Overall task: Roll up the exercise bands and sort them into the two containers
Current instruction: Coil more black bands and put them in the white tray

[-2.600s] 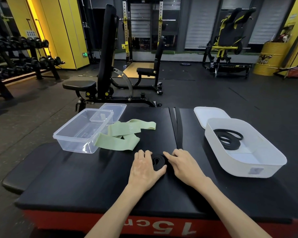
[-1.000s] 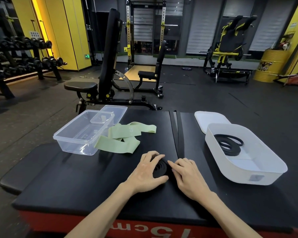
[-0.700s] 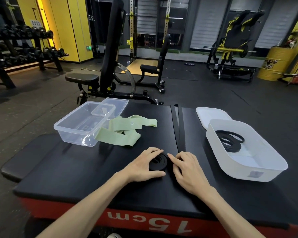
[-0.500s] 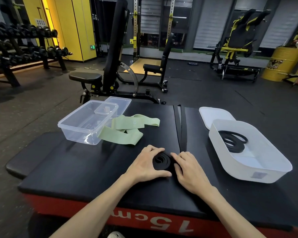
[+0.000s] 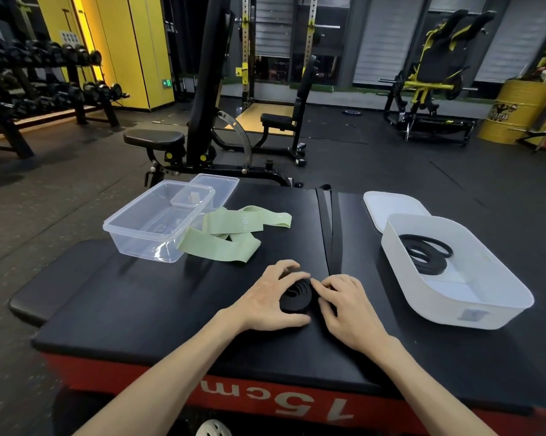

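Black coil [image 5: 295, 297] — one — between left hand [image 5: 262, 305], right hand [image 5: 350, 313]; clear tub [image 5: 139, 243], white tub [image 5: 423, 306].

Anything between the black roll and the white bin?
Nothing visible. Bare mat lies between the black roll and the white bin to its right; only the bin's own wall must be cleared.

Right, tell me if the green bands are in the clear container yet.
No, the green bands lie loose and unrolled on the black pad beside the clear container.
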Motion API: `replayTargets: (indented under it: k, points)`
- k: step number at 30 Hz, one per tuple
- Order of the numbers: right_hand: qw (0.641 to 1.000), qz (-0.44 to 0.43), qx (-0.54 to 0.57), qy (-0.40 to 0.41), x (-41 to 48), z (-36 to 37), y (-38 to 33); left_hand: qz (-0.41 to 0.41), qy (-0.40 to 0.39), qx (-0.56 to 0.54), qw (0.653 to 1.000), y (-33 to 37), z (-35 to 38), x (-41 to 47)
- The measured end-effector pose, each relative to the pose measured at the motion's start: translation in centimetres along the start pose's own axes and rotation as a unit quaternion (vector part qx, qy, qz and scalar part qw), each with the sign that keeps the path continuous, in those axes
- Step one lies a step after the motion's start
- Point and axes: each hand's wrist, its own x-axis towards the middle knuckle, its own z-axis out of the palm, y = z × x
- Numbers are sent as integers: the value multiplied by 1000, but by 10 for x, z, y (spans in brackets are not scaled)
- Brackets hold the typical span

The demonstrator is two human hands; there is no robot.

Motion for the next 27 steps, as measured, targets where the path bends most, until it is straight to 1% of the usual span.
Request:
replayTargets:
  k: [3,5,8,11,14,17,20,23,25,27]
  points:
    - [1000,14,7,8,1,0,3,-4,-72,-6,997,-7,-7,3]
    - [1000,19,14,8,1,-2,4,-6,-75,1,997,-8,-6,3]
    - [1000,4,9,-2,1,-1,2,-8,-29,1,1000,-7,1,-1]
    - [1000,7,2,7,2,-1,-1,-25,23,18,999,-3,5,-4]
    - [999,22,-26,8,0,-1,-2,-49,82,61,994,3,7,-2]
    - [1000,13,-3,12,1,-1,-4,-76,116,105,985,5,7,-2]
    - [1000,-5,19,22,2,2,-3,-90,117,135,980,4,9,-2]
    - [1000,-8,16,25,1,4,-1,-76,111,140,981,5,10,-2]
    - [1000,-5,15,23,0,4,0,-46,88,92,991,4,8,-4]
    - [1000,-1,14,23,0,3,1,-17,40,26,999,-1,2,-5]
